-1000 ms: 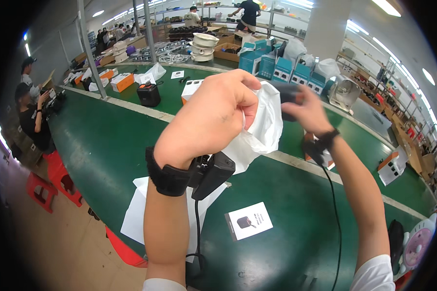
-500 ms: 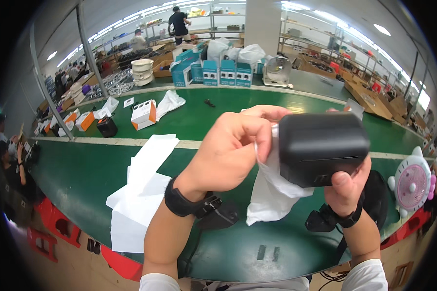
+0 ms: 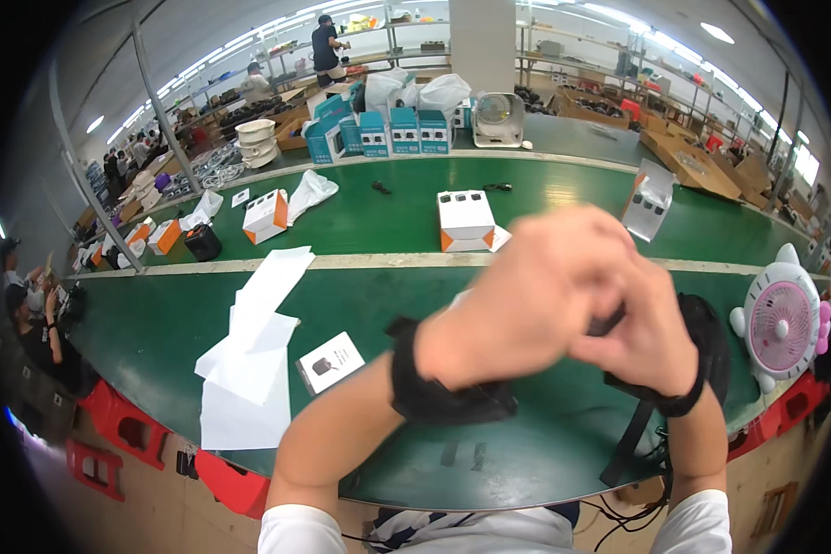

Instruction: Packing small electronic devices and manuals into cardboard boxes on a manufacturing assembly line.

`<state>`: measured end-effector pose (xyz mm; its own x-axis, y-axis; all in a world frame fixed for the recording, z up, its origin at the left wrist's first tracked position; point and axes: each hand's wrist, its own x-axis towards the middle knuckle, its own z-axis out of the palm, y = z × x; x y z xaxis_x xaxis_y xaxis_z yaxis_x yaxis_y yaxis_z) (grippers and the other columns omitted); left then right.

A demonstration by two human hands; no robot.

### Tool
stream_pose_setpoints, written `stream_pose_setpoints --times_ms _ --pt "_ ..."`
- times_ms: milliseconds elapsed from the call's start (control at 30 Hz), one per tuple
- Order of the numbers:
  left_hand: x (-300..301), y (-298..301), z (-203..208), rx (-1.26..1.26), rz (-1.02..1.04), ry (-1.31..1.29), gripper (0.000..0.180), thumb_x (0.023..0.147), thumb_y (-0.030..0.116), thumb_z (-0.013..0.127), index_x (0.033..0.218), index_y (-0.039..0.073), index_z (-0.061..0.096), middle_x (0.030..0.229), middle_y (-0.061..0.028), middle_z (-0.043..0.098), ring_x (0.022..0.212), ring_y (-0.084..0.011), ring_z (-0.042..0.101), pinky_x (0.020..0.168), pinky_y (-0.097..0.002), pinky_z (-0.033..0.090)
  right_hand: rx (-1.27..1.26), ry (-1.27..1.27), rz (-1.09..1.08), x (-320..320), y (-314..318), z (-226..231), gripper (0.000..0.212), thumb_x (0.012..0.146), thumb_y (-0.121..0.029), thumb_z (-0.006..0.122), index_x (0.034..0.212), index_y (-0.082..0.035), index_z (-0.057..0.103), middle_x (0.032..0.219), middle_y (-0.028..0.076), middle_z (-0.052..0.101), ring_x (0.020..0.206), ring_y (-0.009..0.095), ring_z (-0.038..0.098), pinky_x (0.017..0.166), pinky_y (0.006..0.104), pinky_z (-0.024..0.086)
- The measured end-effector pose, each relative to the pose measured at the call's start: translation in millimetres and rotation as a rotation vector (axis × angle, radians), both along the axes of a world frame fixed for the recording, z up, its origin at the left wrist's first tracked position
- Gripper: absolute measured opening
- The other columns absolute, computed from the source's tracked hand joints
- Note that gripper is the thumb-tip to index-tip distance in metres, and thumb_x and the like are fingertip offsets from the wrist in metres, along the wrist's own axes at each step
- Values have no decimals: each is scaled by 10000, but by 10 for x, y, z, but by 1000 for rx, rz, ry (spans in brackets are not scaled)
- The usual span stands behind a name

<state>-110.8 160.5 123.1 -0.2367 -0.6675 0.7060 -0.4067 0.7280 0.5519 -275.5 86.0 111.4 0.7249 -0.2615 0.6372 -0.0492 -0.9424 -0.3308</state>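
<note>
My left hand point(image 3: 535, 300) is raised over the table, smeared by motion, and reaches across toward my right hand point(image 3: 654, 337). The two meet at the fingers. My right hand's fingers are curled, and a small dark patch point(image 3: 608, 320) shows between the hands; what it belongs to cannot be made out. Black straps circle both wrists. Left of my left forearm lies a white printed card point(image 3: 331, 363) with a dark picture on it. Next to it are overlapping white paper sheets point(image 3: 254, 355). Beyond my hands a white-and-orange box point(image 3: 465, 222) stands on the green belt.
A pink-and-white fan point(image 3: 780, 323) stands at the right, beside a black bag point(image 3: 711, 342). Farther off are another white-and-orange box point(image 3: 266, 216), a clear plastic package point(image 3: 649, 198), a black cube-like device point(image 3: 202, 242) and teal boxes point(image 3: 404, 131). Red stools point(image 3: 125, 425) are below left.
The black rounded case and white bag held up before are out of sight. My left hand has moved right, across to my right hand. The card and the middle box have come into view.
</note>
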Motion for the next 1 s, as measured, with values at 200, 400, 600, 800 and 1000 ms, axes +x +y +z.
stream_pose_setpoints --times_ms 200,400,600,800,1000 --pt "-376 57 -283 -793 628 -135 235 686 86 732 848 57 563 1129 -158 547 1086 -299 517 927 -444 398 370 -513 -19 -229 -221 -132 464 713 -176 733 1082 50 566 981 87 650 902 173 603 810 328 473" --pt "-552 -335 -666 270 -366 1380 744 738 85 795 1327 20 345 1297 -116 428 1161 -217 472 979 -348 396 927 -951 167 -199 -557 -592 455 931 -274 495 1243 56 469 1251 105 517 1153 183 489 1008 312 350" --pt "-875 -823 -452 263 -256 1427 506 814 83 708 1250 16 461 1181 -78 561 1075 -181 556 941 -332 442 310 -369 19 -142 -643 -821 524 912 -199 557 1339 48 380 1356 179 444 1269 292 413 1071 374 286" --pt "-817 -1539 -638 64 -132 1251 585 766 52 732 1250 -2 407 1151 -91 555 1050 -182 556 930 -320 447 752 -937 -36 -678 -1472 -409 653 941 -433 456 1410 -16 276 1379 162 424 1289 277 409 1067 427 341" --pt "-1052 -2213 -1029 256 124 496 565 705 98 759 1171 -39 470 1085 -146 592 966 -213 586 886 -341 467 1265 -949 73 -398 -1677 -971 481 929 -238 557 1346 -53 405 1298 67 518 1177 216 513 1006 375 401"
